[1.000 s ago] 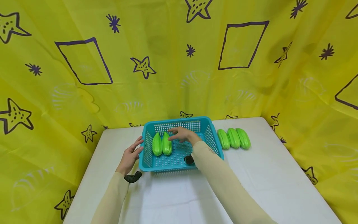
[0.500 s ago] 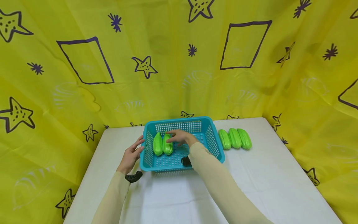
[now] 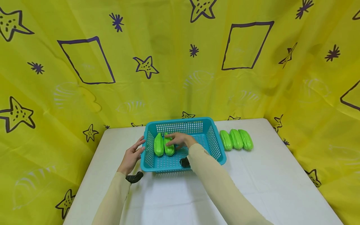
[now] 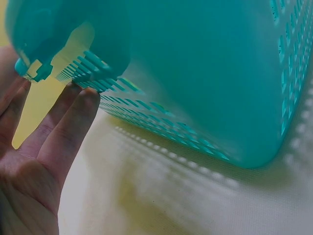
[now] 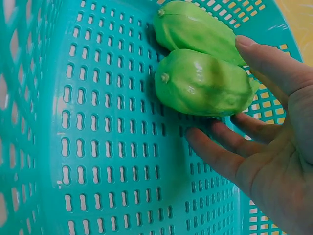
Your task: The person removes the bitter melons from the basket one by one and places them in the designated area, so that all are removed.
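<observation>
Two shiny light-green, ribbed oblong fruits lie side by side in the left part of a blue-green plastic basket (image 3: 164, 169). My right hand (image 3: 181, 139) is at the inner fruit (image 5: 203, 85). Its thumb reaches over the upper side, and the extended fingers (image 5: 215, 152) lie along the lower side, close to the basket floor. Beyond it, against the left wall, rests the other fruit (image 3: 158, 146). My left hand (image 3: 131, 157) is at the basket's left end, fingers nearly straight and fingertips at the rim. In the left wrist view, the fingers (image 4: 73, 127) touch the perforated outer wall.
Three more green fruits (image 3: 236, 139) lie in a row on the white table (image 3: 267, 175), just right of the basket. A yellow patterned curtain (image 3: 174, 90) encloses the table at the back and both sides. Dark devices are strapped to both wrists.
My right hand has moved slightly left and lower, bringing its fingers down around the inner fruit. The left hand stays at the basket's end. The head view has shifted a little.
</observation>
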Action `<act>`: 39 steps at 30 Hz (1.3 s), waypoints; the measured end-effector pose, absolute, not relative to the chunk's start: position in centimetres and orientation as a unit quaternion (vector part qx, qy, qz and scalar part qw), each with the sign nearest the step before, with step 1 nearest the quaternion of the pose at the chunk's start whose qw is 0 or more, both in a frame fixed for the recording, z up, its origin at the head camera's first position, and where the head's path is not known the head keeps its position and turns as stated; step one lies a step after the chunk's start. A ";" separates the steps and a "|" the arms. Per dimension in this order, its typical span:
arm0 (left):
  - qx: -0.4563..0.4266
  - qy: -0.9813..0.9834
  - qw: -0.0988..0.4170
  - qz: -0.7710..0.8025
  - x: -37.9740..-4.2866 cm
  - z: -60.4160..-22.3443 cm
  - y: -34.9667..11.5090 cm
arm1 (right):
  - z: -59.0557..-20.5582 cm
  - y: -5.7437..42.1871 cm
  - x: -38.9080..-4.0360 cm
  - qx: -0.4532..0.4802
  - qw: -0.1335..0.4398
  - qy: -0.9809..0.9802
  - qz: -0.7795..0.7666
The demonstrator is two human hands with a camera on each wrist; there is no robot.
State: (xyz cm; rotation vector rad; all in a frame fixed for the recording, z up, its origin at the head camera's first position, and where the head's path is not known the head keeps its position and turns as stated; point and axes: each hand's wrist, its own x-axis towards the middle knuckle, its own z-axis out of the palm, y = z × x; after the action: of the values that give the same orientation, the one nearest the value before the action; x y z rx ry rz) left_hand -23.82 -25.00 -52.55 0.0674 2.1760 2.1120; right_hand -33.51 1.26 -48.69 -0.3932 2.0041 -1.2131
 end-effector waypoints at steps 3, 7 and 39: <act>0.022 0.713 0.061 0.698 -23.5 -51.8 -24.8 | -48.6 1.2 -33.5 -0.155 0.378 0.784 -0.468; 0.021 0.712 0.063 0.699 -23.1 -50.6 -24.5 | -48.6 1.1 -33.5 -0.154 0.382 0.783 -0.467; 0.018 0.719 0.052 0.693 -23.9 -52.6 -25.0 | -49.2 2.2 -33.6 -0.159 0.309 0.838 -0.421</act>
State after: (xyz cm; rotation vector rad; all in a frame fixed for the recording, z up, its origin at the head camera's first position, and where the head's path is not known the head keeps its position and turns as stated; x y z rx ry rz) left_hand -23.87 -25.01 -52.56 0.0551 2.1860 2.1084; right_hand -33.59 2.22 -49.23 -0.4194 2.2138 -1.1136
